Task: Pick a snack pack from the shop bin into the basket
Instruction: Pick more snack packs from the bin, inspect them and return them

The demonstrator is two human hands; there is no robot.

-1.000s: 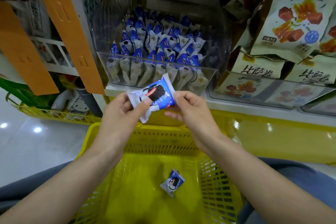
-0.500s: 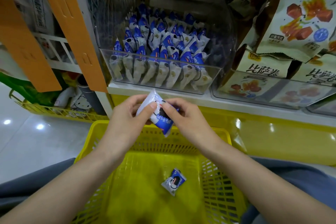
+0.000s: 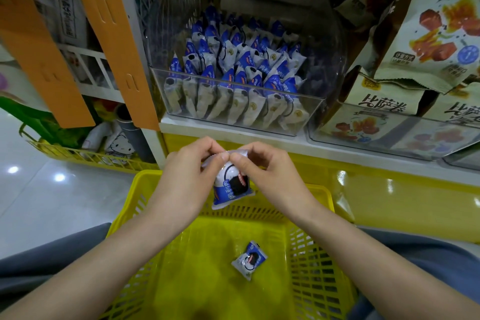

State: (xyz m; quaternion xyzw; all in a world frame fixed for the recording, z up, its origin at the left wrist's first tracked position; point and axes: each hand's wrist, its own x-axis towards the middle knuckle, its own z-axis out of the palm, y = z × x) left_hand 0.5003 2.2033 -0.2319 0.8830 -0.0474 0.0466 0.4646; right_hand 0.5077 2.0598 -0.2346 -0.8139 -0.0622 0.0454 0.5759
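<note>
A blue-and-white snack pack (image 3: 232,184) with a dark cookie picture hangs upright over the far rim of the yellow basket (image 3: 309,254). My left hand (image 3: 191,179) and my right hand (image 3: 270,176) both pinch its top edge, fingertips almost touching. A second pack of the same kind (image 3: 248,260) lies flat on the basket floor. On the shelf above stands the clear plastic bin (image 3: 306,122), filled with several rows of the same packs.
A second clear bin (image 3: 389,138) with beige snack bags sits to the right. Orange card strips (image 3: 114,41) hang at the left, beside a lower yellow basket (image 3: 85,156) of soft toys. A yellow shelf front (image 3: 402,205) runs behind the basket. Glossy floor lies at left.
The pack has turned from flat and face-up to hanging upright by its top edge. Both hands have come down from shelf height toward the basket rim.
</note>
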